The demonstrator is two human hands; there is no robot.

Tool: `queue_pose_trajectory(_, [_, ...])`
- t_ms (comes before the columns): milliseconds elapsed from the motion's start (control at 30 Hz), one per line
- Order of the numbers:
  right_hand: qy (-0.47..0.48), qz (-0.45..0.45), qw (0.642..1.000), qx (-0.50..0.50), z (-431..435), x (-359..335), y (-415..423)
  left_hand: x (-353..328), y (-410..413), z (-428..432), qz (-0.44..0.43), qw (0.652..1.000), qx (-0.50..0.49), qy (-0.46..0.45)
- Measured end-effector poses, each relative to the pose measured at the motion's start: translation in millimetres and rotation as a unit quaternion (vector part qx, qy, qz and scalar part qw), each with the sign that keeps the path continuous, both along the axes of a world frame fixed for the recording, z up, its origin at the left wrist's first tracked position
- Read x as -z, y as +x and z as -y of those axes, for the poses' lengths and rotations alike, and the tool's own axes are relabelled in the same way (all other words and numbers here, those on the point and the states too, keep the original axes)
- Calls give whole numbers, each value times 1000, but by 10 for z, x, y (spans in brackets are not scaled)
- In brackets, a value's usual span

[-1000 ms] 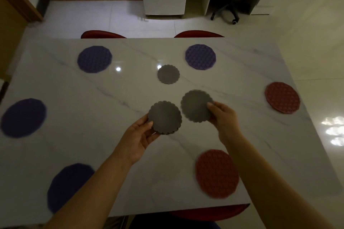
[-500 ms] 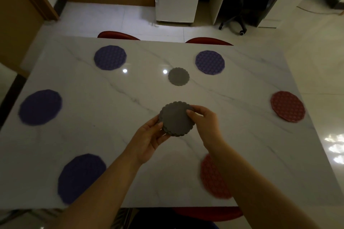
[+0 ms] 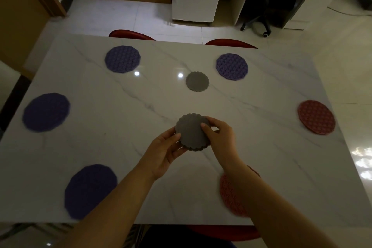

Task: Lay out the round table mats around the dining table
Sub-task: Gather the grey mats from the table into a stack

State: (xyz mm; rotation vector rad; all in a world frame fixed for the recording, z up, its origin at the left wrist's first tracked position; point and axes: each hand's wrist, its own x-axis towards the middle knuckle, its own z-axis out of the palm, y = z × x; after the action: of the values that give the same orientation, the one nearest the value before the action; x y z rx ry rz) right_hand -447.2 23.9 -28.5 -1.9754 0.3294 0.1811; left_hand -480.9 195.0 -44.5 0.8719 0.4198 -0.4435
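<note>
Two hands come together over the middle of the white marble table (image 3: 100, 147). The left hand (image 3: 163, 151) and right hand (image 3: 219, 139) pinch opposite edges of a grey scalloped round mat (image 3: 191, 133). A second grey scalloped mat (image 3: 197, 81) lies flat farther back. Four purple round mats (image 3: 122, 59) sit along the left and far sides. Two red round mats (image 3: 316, 117) lie to the right, the nearer partly hidden by the right forearm.

Bare left hand (image 3: 164, 152), right hand (image 3: 221, 138), bare forearms (image 3: 112, 203).

Table (image 3: 100, 137) white marble, grey veins; 4 purple mats (image 3: 122, 59), 2 red mats (image 3: 316, 117) honeycomb-patterned; grey mats (image 3: 197, 81) plain.
</note>
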Motion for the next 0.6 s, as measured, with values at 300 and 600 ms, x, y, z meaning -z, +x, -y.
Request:
queue_pose_trajectory(300, [-86,-23,995,-47,23,263,861,88,274,-248,-4,997,-70,30])
queue_pose_trajectory(600, [-329,-31,928,-171,-60,611,1992,287,534,-396,-12,992,-122,32])
